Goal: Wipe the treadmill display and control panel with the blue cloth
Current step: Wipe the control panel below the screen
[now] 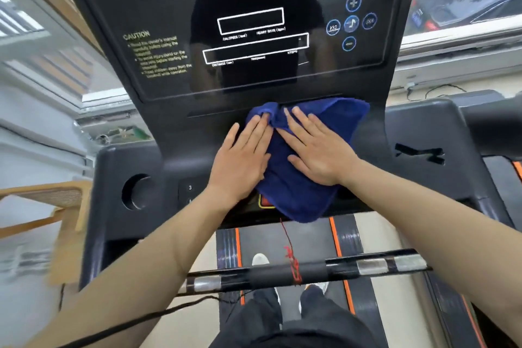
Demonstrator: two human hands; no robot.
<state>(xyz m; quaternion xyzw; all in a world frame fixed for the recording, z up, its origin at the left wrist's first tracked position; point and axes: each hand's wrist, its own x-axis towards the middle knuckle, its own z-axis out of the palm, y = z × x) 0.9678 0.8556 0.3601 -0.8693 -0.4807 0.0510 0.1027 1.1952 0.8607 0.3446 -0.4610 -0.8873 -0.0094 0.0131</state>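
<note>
The blue cloth lies bunched on the treadmill's control panel, just below the glossy black display. My left hand rests flat on the cloth's left side, fingertips tucked into a fold. My right hand presses flat on the cloth's middle, fingers spread and pointing up-left. The two hands almost touch at their fingertips. The cloth hides most of the panel's centre, including part of a red and yellow button.
A round cup holder sits in the left console wing. A black handlebar with a red cord crosses below my arms. The belt and my feet show underneath. A wooden chair stands left; windows lie on both sides.
</note>
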